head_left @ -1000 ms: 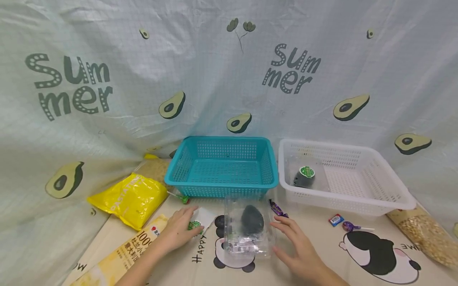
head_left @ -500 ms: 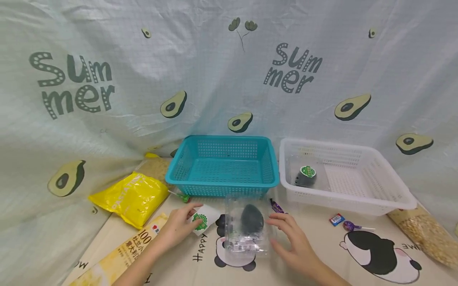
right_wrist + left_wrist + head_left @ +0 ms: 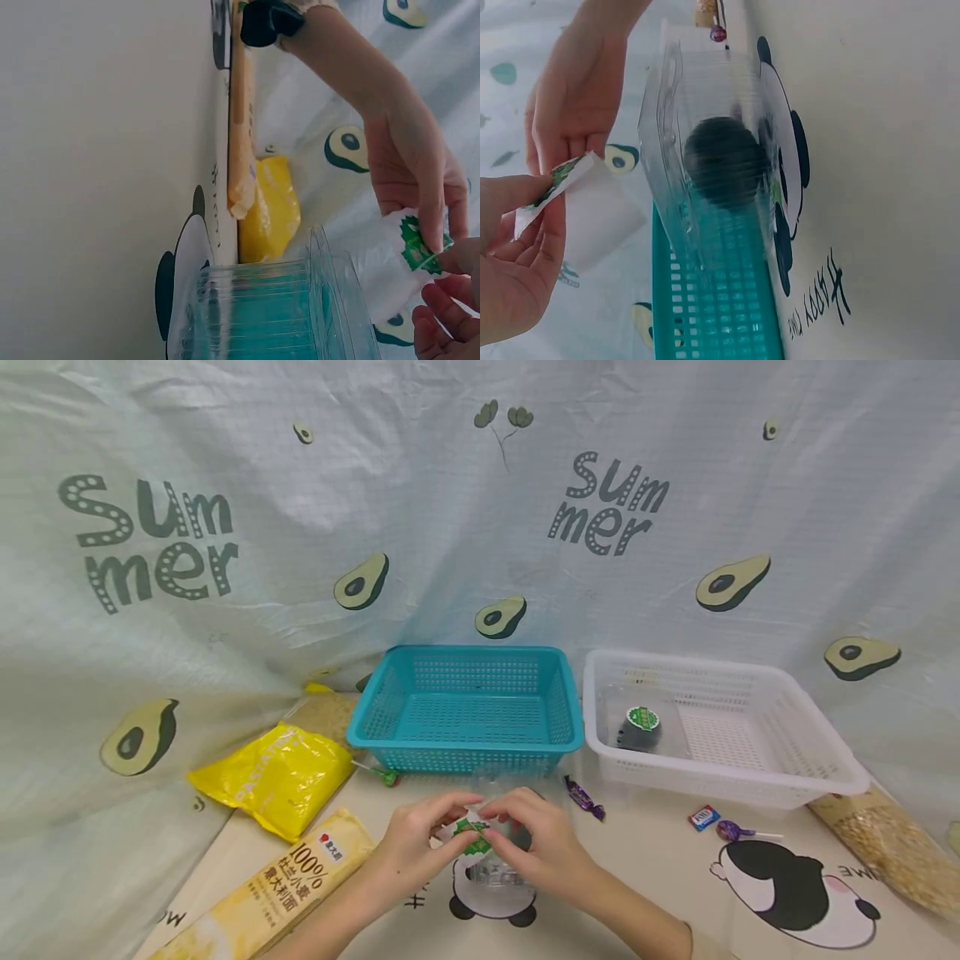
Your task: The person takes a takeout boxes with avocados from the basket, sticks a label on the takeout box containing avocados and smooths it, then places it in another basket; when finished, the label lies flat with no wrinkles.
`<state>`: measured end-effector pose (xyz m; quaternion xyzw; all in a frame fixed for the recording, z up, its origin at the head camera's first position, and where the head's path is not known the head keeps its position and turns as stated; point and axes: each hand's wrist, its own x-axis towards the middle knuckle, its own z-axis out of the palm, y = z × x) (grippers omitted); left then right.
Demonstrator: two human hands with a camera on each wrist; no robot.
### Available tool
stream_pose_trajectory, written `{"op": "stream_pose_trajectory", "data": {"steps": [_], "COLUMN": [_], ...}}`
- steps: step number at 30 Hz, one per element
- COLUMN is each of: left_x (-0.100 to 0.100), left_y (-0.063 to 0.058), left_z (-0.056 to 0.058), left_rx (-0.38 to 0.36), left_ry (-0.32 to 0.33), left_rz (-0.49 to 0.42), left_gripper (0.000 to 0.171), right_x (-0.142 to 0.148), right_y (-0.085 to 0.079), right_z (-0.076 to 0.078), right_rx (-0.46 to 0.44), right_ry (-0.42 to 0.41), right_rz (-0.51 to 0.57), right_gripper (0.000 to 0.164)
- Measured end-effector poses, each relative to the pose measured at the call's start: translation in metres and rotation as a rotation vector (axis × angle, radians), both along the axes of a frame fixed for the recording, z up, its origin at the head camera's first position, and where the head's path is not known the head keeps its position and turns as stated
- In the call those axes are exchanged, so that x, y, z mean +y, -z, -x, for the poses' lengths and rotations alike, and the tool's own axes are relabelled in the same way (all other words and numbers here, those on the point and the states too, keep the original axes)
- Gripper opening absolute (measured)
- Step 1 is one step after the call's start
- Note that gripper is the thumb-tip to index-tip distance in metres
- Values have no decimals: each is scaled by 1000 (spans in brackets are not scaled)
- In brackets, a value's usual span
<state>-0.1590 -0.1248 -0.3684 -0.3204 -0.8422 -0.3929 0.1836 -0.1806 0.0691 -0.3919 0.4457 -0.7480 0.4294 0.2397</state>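
Observation:
A white backing sheet with a round green sticker (image 3: 472, 842) is held up between both hands. My left hand (image 3: 420, 842) pinches the sheet, thumb on its green face. My right hand (image 3: 542, 847) meets it from the other side, thumb and finger pinching the sticker's edge. Beneath the hands lies a clear plastic box (image 3: 255, 307), its lid raised in the wrist views. Inside it sits a dark, rounded thing (image 3: 724, 161) whose kind I cannot tell. The hands cover much of the box in the head view.
Behind stand a teal basket (image 3: 465, 747) and a white basket (image 3: 720, 777). The white one holds a stickered clear box (image 3: 642, 727). A yellow bag (image 3: 273, 777) and a pasta pack (image 3: 285, 885) lie left. Wrapped candy (image 3: 583, 797), a lollipop (image 3: 729, 832) and a grain bag (image 3: 892, 852) lie right.
My left hand has lifted the sticker sheet from the table and brought it right, over the clear box. My right hand has left the box's side and moved left to the sheet.

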Motion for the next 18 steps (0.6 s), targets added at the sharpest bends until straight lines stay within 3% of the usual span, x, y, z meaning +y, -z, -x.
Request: {"op": "stream_pose_trajectory", "data": {"steps": [5, 11, 15, 18], "left_x": [7, 2, -6, -10], "left_y": [2, 3, 5, 7], "left_z": [0, -1, 0, 2], "left_rx": [39, -51, -131, -184], "left_ry": [5, -17, -76, -103], "left_rz": [-23, -73, -121, -120], "left_gripper": [33, 41, 33, 21], "right_x": [-1, 3, 11, 16], "right_y": [-8, -26, -14, -1], "right_z": [-6, -16, -8, 0], "right_rx": [-73, -134, -241, -285], "right_ry": [40, 70, 135, 134], "right_rz": [7, 22, 23, 24], "right_gripper": [17, 15, 13, 9]}}
